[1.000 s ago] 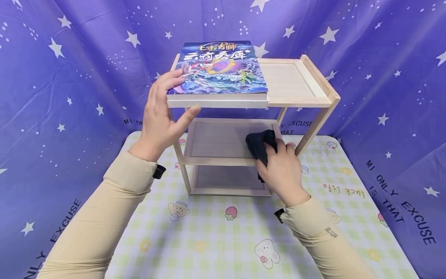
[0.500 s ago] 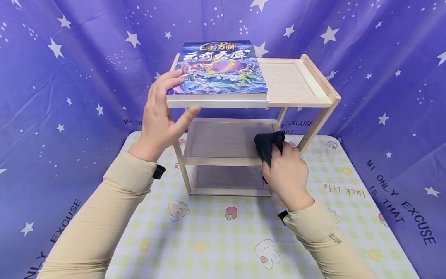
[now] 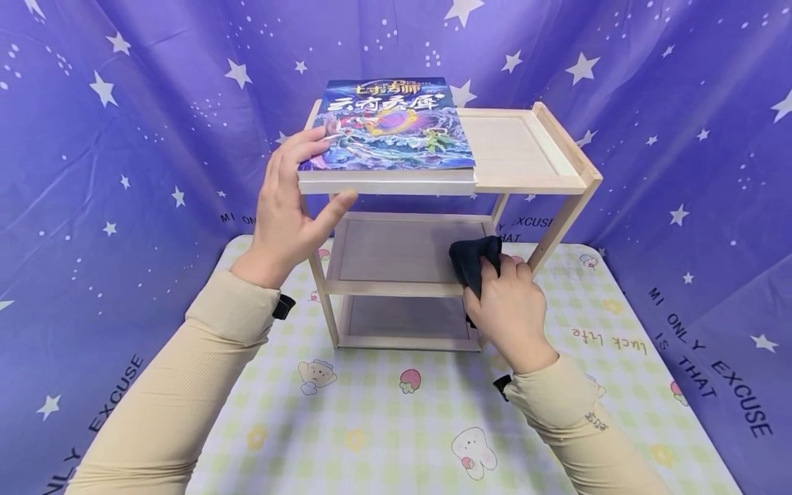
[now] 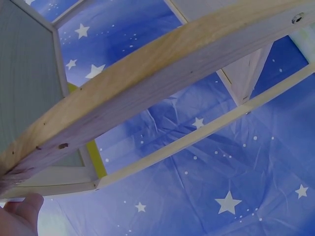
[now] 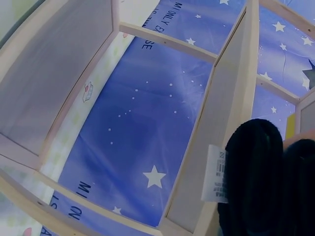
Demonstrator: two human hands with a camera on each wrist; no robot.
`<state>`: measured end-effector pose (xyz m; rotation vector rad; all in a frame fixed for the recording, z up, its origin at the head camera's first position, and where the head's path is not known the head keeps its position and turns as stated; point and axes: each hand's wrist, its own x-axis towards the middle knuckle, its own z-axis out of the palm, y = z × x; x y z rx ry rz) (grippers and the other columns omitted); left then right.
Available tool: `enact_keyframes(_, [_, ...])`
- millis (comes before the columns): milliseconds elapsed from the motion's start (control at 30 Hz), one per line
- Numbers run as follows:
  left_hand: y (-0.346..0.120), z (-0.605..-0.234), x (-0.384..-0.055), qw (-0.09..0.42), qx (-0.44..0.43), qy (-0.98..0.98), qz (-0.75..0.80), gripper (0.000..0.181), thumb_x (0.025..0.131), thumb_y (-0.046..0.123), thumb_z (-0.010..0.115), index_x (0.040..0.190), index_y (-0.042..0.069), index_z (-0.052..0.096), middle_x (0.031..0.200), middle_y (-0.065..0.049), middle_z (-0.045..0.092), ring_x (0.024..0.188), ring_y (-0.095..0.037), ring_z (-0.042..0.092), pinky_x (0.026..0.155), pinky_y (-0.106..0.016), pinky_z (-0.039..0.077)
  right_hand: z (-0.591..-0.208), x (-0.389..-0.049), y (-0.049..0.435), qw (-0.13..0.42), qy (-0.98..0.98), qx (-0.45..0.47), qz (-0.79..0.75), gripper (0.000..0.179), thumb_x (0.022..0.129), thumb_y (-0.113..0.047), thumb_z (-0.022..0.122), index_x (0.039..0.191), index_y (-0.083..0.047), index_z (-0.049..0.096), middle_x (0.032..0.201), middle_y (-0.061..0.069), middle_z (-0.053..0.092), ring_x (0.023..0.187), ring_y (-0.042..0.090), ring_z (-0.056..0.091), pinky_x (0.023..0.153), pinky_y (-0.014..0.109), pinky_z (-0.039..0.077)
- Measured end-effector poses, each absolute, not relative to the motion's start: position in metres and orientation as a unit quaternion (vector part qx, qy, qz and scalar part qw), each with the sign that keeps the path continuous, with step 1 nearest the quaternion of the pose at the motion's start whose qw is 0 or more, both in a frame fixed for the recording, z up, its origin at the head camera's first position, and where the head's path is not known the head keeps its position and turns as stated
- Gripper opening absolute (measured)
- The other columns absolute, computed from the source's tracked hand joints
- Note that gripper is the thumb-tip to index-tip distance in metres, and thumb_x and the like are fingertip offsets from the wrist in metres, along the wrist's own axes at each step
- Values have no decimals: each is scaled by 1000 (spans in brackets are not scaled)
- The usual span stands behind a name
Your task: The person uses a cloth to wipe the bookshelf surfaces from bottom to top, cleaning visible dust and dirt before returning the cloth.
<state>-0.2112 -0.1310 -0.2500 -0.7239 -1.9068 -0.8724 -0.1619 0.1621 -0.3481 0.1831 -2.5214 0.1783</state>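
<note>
A wooden three-tier shelf rack (image 3: pixel 526 185) stands on the table, with a colourful blue book (image 3: pixel 396 130) lying flat over the left part of its top board. My left hand (image 3: pixel 284 206) grips the rack's top left corner; fingertips lie over the book's left edge and the thumb is below its front. In the left wrist view, only a thumb (image 4: pixel 29 209) shows under the wooden frame. A folded dark navy cloth (image 3: pixel 473 258) is held in my right hand (image 3: pixel 510 302) against the right end of the middle shelf (image 3: pixel 390 251). In the right wrist view, the cloth (image 5: pixel 256 182) carries a white label (image 5: pixel 214 174).
The bottom shelf (image 3: pixel 402 320) lies close above the checked tablecloth (image 3: pixel 371 412). Purple star-printed curtains (image 3: pixel 155 137) enclose the back and both sides. The rack's right post (image 3: pixel 559 234) stands just beyond my right hand.
My right hand has slid the cloth to the right along the middle shelf, with little movement over the last half second. The left hand and the book have stayed in place.
</note>
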Motion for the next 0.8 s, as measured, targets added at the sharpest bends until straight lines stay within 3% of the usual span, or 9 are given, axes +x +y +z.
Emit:
enact_keyframes(467, [-130,-249,-211,446,-292,-768,-354,70,91,64,55,128,5,50,141,-12,55,137,-27,45,115,-39,33,-345,-162,155,249,-963,69,73,46,84,-27,59,123,-3,66,119,26,63,102,48,58,66,62,52])
enact_keyframes(800, [-130,-250,-212,446,-292,-769,-353,70,91,65,54,129,6,50,141,-12,55,137,-27,45,115,-40,33,-345,-162,152,256,-961,80,73,47,84,-28,61,123,-4,67,119,27,63,101,47,60,64,60,53])
